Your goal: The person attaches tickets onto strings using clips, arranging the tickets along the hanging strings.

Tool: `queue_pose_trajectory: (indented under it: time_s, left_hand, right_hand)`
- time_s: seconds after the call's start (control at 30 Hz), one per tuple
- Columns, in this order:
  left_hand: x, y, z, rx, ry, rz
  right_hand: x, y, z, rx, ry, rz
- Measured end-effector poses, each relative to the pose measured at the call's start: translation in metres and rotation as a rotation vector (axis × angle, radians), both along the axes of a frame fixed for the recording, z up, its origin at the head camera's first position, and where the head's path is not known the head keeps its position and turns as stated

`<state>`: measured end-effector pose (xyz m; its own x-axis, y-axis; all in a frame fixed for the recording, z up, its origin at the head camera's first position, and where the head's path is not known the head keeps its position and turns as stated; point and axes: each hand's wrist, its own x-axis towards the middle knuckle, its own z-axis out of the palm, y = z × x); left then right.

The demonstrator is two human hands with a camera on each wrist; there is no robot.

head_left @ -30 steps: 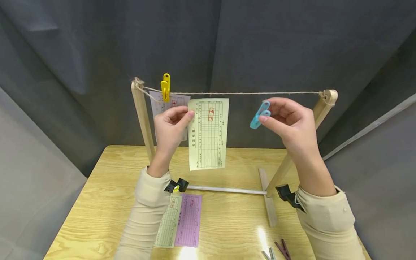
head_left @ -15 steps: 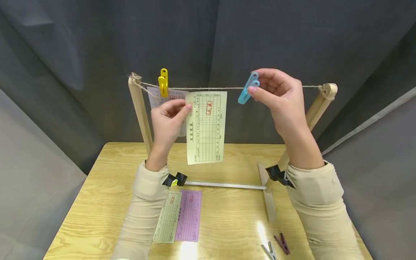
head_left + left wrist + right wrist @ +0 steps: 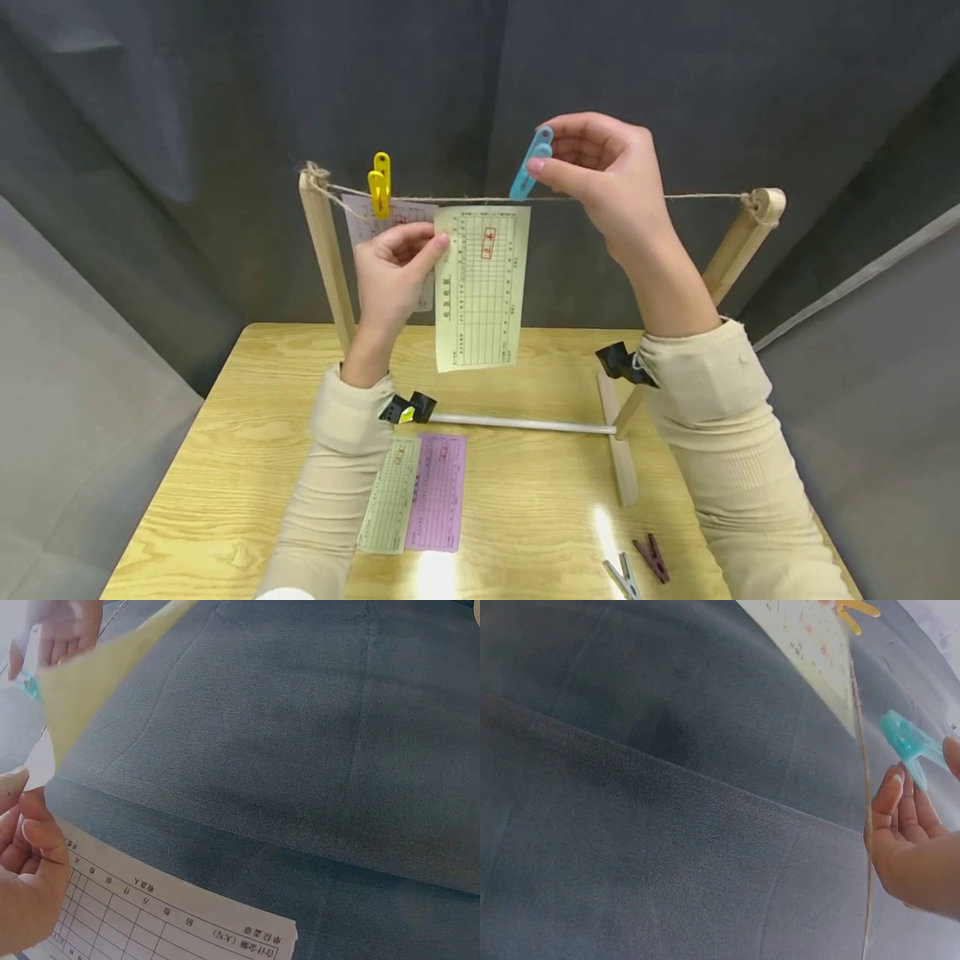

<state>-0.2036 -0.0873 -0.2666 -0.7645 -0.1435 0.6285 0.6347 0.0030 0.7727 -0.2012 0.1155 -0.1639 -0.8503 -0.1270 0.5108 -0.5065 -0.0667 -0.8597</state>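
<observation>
A person stood at a wooden table (image 3: 225, 467) with a small wooden drying frame (image 3: 324, 250) and a string (image 3: 675, 197) stretched across its top.

The left hand (image 3: 390, 279) pinched the upper left edge of a pale yellow slip (image 3: 481, 287) between thumb and curled fingers, holding it upright so that its top edge met the string. The slip hung flat and straight below the pinch. It looked like thin printed paper: very light, limp, easy to crease or tear, and likely to swing if let go. The safest hold seemed to be near a top corner, close to the string.

The right hand (image 3: 607, 179) gripped a blue peg (image 3: 531, 163) by its upper handle end, thumb and fingers curled round it. The peg's lower tip sat at the string, just beside the slip's top right corner. Whether its tip was spread could not be told. The peg looked like small, hard, smooth plastic with a spring, so it probably needed a firm squeeze on the handles to part the tip.

A yellow peg (image 3: 379, 185) already clipped a white slip (image 3: 408, 225) to the string near the left post. On the table lay a green slip (image 3: 387, 500) and a purple slip (image 3: 438, 492), touching side by side. Two more pegs, one grey (image 3: 622, 577) and one dark red (image 3: 651, 557), lay near the front right.
</observation>
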Motion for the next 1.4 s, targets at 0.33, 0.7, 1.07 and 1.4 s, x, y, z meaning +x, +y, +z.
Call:
queue_pose_trajectory:
  time_s: [0.33,0.7,1.07,1.4]
  left_hand:
    - [0.0,0.004,-0.005,-0.009,-0.017,0.003]
    - [-0.001,0.006,-0.004,-0.017,-0.014,0.006]
    - [0.0,0.004,-0.005,-0.006,-0.013,0.01]
    - [-0.001,0.004,-0.002,0.007,-0.005,0.004]
  right_hand:
    - [-0.017,-0.011,0.003,0.071,-0.078,0.025]
    - [-0.021,-0.013,0.007,0.112,-0.073,0.03]
    - [-0.02,-0.012,0.01,0.236,-0.096,-0.009]
    - [-0.02,-0.015,0.011,0.343,-0.111,0.003]
